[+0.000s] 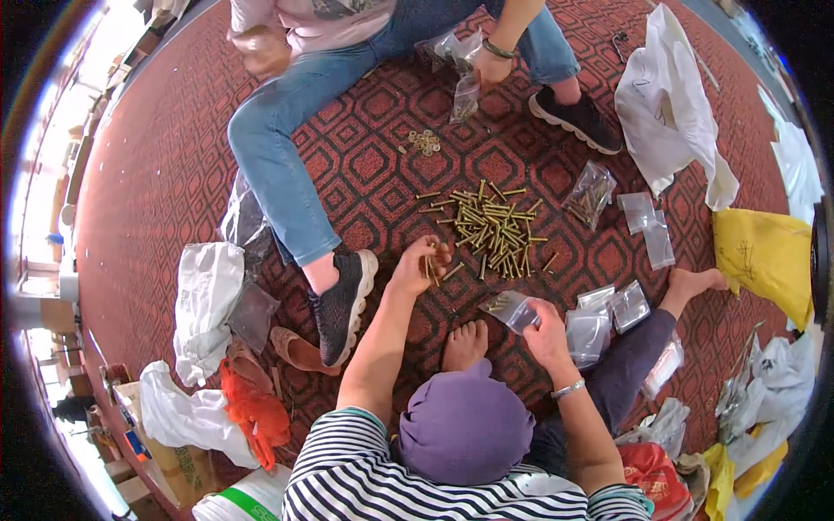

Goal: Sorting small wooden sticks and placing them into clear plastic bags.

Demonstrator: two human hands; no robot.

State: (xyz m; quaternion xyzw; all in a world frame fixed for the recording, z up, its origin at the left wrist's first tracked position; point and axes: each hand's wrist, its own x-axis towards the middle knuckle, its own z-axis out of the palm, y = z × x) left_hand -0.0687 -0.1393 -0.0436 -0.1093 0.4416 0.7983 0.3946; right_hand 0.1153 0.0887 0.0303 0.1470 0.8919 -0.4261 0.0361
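Note:
My left hand (420,266) is at the near left edge of a loose pile of brass-coloured bolts (495,227) on the carpet. Its fingers are curled around a few bolts (433,270). To the right, my right hand (547,337) pinches the edge of a small clear zip bag (512,309). A few bolts show inside that bag, near the end toward the pile. More flat clear bags (587,337) lie just right of my right hand, and a filled bag of bolts (591,196) rests beyond them.
A person opposite sits with legs spread; their hand (493,69) holds a small bag. Pale washers (424,142) lie before them. A white sack (665,100) and a yellow bag (764,260) are at right. White bags (208,300) and a red-orange bag (254,408) are at left.

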